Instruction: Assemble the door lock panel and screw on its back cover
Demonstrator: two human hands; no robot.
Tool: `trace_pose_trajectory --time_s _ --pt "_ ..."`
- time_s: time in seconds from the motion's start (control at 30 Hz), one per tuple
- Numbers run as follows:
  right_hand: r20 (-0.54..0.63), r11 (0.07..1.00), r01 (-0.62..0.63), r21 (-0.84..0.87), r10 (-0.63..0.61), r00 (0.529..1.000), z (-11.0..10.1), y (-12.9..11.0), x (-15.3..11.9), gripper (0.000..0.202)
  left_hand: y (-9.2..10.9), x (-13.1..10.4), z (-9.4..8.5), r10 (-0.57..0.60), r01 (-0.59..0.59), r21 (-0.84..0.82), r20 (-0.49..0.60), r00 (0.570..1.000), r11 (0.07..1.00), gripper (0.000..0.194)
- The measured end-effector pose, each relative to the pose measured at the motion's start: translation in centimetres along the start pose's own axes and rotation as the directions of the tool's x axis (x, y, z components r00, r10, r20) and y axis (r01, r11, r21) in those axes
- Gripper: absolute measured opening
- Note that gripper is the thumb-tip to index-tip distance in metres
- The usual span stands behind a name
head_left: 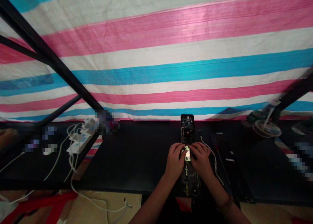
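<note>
Pinching the small board (187, 155) between my left hand (175, 158) and right hand (201, 158), I should steady it by its edges only.

Striped sheet (171, 64), pink/white/blue, spans behind the black table (127, 158). Black frame bars (66, 75) slant at left and right. White power strips (79, 144) at left, white cables (57, 157) around them, some hanging below table level. Right side: dark-filled cup (267, 128) with pale straw (269, 113), greenish bottle (257, 114) just behind. Lower left: red strip (52, 204), tan surface (117, 198).
</note>
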State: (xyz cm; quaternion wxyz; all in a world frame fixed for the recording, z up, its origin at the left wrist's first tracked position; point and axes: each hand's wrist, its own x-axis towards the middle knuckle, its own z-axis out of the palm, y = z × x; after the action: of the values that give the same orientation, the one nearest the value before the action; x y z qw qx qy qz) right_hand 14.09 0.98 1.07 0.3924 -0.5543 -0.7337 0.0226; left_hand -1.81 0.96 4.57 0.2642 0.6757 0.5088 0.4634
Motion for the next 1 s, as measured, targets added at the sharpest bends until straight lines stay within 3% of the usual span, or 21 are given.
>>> trace_pose_trajectory --time_s 0.3,0.6,1.0 --pt "-0.094 1.0 -0.011 -0.006 0.01 0.995 0.5 0.7 -0.3 0.025 -0.4 0.0 0.5 0.031 -0.03 -0.013 0.031 0.999 0.999 0.024" --pt "-0.034 0.998 0.064 0.017 -0.063 0.997 -0.1 0.4 -0.1 0.023 -0.2 -0.3 0.1 -0.015 0.015 -0.017 0.006 1.0 1.0 0.025" --pt "-0.036 0.995 -0.066 -0.08 0.063 0.997 -0.2 -0.2 -0.1 0.019 -0.2 -1.0 0.2 -0.024 0.024 -0.011 0.017 1.0 1.0 0.025"
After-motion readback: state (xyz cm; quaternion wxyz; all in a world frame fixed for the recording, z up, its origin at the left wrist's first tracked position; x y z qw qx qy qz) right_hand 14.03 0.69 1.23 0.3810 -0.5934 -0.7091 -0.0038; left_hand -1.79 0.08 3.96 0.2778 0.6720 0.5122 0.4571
